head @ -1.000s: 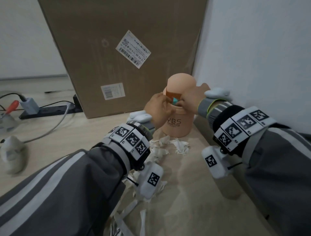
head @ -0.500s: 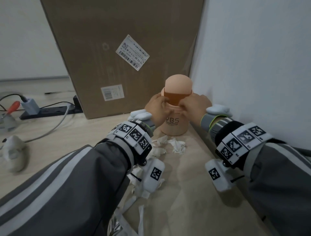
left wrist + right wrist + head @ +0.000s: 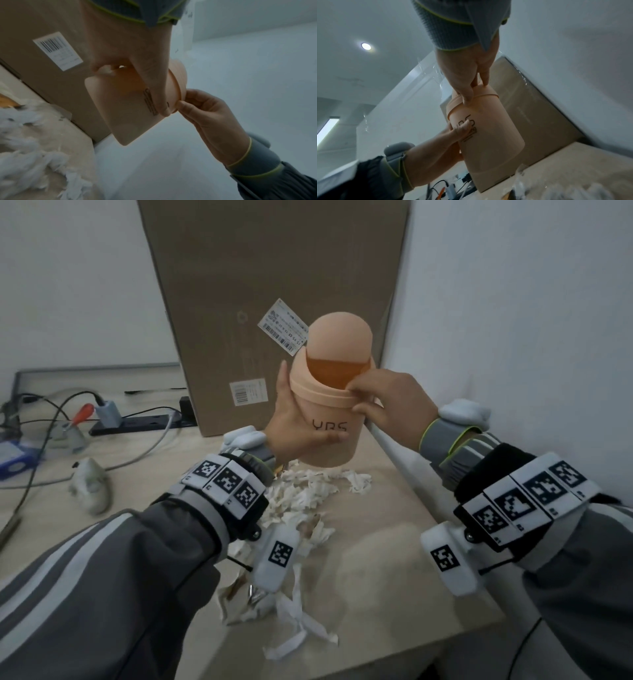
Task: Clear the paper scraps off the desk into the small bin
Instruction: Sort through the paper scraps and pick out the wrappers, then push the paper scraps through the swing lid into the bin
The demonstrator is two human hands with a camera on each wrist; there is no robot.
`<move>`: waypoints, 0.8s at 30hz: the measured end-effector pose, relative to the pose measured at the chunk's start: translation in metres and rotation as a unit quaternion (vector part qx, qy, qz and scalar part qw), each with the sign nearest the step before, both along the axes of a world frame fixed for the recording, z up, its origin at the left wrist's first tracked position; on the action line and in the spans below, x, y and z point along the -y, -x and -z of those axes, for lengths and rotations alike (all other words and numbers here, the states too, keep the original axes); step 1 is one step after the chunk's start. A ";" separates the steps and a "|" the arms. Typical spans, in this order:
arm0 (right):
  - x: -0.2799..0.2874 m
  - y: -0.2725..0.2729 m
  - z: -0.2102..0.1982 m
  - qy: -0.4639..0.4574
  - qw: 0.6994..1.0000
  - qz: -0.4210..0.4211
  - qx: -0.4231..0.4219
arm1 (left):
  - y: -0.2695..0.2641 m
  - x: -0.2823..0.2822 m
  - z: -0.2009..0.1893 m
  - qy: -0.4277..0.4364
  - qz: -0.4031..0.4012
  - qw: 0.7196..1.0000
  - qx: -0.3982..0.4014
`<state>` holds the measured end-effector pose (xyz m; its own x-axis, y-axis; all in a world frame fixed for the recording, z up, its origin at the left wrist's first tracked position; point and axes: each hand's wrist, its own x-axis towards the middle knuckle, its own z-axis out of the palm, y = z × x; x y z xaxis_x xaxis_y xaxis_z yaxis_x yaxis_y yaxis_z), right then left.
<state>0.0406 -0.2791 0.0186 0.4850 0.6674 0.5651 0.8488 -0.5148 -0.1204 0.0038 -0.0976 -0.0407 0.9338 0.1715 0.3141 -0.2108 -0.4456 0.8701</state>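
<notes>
Your left hand (image 3: 294, 422) is wrapped round the body of the small bin (image 3: 329, 412), thumb across the lettering; the bin looks lifted just clear of the counter (image 3: 394, 559). Your right hand (image 3: 387, 402) pinches the rim of the domed lid (image 3: 337, 337), fingertips (image 3: 467, 100) curled over the collar.

Paper scraps (image 3: 301, 494) lie heaped directly below your left wrist, with longer strips trailing back toward you under the forearm. None look to be in the bin yet.

Risks, as judged:
- If you pull the lid with the bin held this loosely, the body may twist out of your left palm and drop onto the heap, scattering scraps.
- The orange swing flap (image 3: 334, 374) sits just under your right fingertips; press it and you lose the rim.
- Your sleeves could sweep strips off the near counter edge.
</notes>
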 end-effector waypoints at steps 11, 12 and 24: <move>-0.012 0.092 0.047 -0.181 0.974 -0.058 -0.126 | 0.117 -0.023 0.016 0.045 -0.091 0.993 0.058; -0.013 0.102 0.056 -0.199 0.965 -0.045 -0.165 | 0.128 -0.028 0.017 0.058 -0.111 0.990 0.056; -0.010 0.167 0.131 0.031 0.678 -0.125 -0.723 | 0.200 -0.063 0.036 0.103 -0.198 0.973 0.060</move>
